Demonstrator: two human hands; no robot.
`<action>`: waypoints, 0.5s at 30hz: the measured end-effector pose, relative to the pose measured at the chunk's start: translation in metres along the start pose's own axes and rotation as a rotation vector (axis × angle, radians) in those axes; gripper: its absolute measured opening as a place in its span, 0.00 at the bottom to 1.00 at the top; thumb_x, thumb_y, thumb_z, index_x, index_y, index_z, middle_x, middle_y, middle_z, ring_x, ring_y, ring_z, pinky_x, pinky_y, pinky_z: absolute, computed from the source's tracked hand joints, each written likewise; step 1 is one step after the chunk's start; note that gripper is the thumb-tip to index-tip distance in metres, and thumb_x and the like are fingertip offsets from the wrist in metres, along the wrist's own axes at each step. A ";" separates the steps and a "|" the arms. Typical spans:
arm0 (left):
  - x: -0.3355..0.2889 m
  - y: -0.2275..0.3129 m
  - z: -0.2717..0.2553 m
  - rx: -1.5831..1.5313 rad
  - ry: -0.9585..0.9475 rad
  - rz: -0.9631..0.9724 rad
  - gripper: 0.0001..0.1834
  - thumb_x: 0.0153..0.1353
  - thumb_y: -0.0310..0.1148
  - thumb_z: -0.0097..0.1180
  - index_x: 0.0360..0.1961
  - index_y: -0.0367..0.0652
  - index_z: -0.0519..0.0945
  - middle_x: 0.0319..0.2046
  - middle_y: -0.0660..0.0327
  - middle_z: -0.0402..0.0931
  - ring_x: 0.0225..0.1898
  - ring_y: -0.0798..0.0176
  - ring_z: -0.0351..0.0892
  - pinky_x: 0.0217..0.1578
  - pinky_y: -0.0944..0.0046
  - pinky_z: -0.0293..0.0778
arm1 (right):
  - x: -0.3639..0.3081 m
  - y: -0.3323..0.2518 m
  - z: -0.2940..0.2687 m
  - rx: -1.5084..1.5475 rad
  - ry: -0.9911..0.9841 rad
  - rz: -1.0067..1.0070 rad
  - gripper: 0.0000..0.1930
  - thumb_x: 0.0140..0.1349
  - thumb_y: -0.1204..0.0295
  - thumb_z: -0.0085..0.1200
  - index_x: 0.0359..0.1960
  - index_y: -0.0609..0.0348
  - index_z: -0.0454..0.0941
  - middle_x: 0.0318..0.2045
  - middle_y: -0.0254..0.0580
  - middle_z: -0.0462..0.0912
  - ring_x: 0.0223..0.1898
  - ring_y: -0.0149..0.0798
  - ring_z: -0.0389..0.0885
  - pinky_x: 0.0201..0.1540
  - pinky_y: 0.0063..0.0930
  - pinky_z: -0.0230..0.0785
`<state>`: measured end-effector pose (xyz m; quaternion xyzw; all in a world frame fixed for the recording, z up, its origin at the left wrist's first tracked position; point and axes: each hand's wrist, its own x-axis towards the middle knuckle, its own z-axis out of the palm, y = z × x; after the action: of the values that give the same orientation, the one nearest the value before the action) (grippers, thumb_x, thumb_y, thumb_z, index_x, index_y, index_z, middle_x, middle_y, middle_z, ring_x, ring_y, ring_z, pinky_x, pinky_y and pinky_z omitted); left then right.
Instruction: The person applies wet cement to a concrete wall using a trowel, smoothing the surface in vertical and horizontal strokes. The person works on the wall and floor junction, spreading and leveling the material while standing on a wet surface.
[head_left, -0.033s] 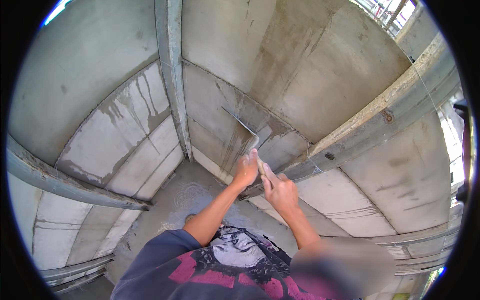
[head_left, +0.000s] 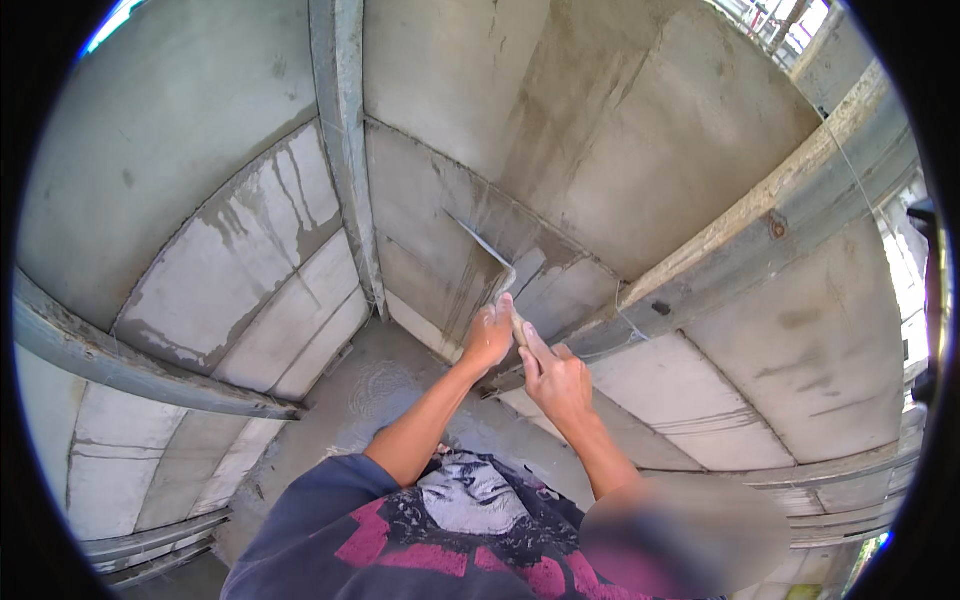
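Both my hands are closed around the handle of a trowel (head_left: 487,244), whose long thin blade is seen nearly edge-on against the wall panel. My left hand (head_left: 489,335) is closed at the upper end of the handle, by the bent neck. Lower down and to its right, my right hand (head_left: 558,380) grips the handle with its thumb and a finger laid along it. Most of the handle is hidden in my fingers. Around the blade the grey wall panel (head_left: 410,195) has dark, wet-looking patches and streaks.
An upright metal post (head_left: 342,150) stands in the corner to the left. Horizontal beams run along the right wall (head_left: 745,245) and the left wall (head_left: 150,365). A thin wire (head_left: 628,322) hangs near the right beam. Below lies a grey, wet-looking floor (head_left: 385,365).
Both hands have edged very slightly upward, with the grip kept. The blade stays in nearly the same place against the wall.
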<state>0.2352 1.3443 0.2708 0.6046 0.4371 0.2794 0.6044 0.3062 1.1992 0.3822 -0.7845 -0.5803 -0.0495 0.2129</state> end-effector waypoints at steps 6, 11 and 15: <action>-0.050 0.029 0.029 0.015 -0.142 0.095 0.42 0.78 0.58 0.34 0.28 0.25 0.80 0.33 0.26 0.78 0.43 0.23 0.79 0.46 0.35 0.72 | -0.037 0.011 -0.040 0.143 0.004 0.031 0.19 0.64 0.65 0.64 0.57 0.50 0.85 0.23 0.57 0.81 0.23 0.57 0.81 0.29 0.48 0.74; -0.021 -0.003 0.025 0.002 -0.134 -0.025 0.40 0.77 0.59 0.37 0.30 0.28 0.80 0.27 0.32 0.80 0.38 0.30 0.83 0.43 0.38 0.75 | -0.026 0.019 0.016 0.055 0.018 -0.005 0.19 0.65 0.64 0.63 0.58 0.48 0.85 0.22 0.56 0.81 0.22 0.58 0.80 0.27 0.49 0.73; -0.014 0.012 -0.012 -0.009 -0.158 -0.068 0.40 0.77 0.60 0.35 0.28 0.30 0.79 0.20 0.43 0.78 0.22 0.44 0.81 0.29 0.44 0.75 | -0.020 0.001 0.027 -0.039 -0.026 0.005 0.20 0.66 0.66 0.62 0.59 0.50 0.84 0.22 0.57 0.80 0.23 0.58 0.80 0.27 0.49 0.72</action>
<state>0.2208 1.3393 0.2863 0.6069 0.4071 0.2121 0.6488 0.2962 1.1919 0.3512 -0.7907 -0.5799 -0.0501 0.1899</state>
